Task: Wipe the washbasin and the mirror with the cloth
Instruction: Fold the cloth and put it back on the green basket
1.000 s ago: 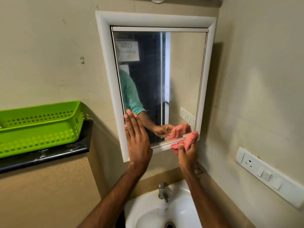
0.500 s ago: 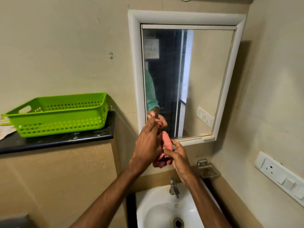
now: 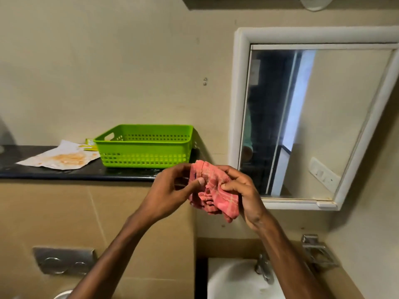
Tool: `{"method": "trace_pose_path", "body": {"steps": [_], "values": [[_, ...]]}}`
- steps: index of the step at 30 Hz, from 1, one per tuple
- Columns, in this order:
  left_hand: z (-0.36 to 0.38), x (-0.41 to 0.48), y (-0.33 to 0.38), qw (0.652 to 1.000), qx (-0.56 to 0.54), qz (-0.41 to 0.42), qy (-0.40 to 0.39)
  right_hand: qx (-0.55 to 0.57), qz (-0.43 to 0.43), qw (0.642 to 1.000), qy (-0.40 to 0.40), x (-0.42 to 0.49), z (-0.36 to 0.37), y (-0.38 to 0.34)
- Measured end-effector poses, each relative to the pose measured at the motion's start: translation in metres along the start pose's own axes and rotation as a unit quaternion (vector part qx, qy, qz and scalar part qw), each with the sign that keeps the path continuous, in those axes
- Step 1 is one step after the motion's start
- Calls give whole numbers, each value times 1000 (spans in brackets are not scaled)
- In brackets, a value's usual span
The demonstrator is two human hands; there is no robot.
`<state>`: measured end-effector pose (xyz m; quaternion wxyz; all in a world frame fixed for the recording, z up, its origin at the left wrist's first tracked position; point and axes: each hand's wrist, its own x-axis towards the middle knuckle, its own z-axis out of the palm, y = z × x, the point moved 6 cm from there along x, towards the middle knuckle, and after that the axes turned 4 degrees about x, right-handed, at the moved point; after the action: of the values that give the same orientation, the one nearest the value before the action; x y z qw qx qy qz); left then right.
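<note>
Hands off mirror [image 3: 302, 126], cloth [image 3: 212, 190] bunched between both

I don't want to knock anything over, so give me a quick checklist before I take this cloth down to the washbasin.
1. Cloth firmly held: ok. The left hand and the right hand both pinch it.
2. Cloth spread for wiping: not ok. It is bunched between the hands.
3. Washbasin free of objects: cannot tell. Only part of it shows.
4. Tap turned off: cannot tell. It is blurred.
5. Green basket out of the way: ok. It stands on the black ledge, and neither hand touches it.
6. Mirror wiped clean: cannot tell.
</note>
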<state>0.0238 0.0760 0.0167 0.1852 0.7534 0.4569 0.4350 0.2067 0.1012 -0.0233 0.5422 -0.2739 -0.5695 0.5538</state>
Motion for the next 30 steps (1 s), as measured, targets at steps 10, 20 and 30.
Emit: {"method": "trace_pose_path", "body": {"steps": [10, 20, 30], "values": [[-80, 15, 25, 975, -70, -22, 208, -171, -234, 956, 35, 32, 51, -78], [-121, 46, 14, 949, -194, -108, 224, -337, -268, 897, -96, 55, 70, -95], [-126, 57, -20, 945, -244, -146, 160, -289, -281, 914, -32, 102, 80, -126]]}}
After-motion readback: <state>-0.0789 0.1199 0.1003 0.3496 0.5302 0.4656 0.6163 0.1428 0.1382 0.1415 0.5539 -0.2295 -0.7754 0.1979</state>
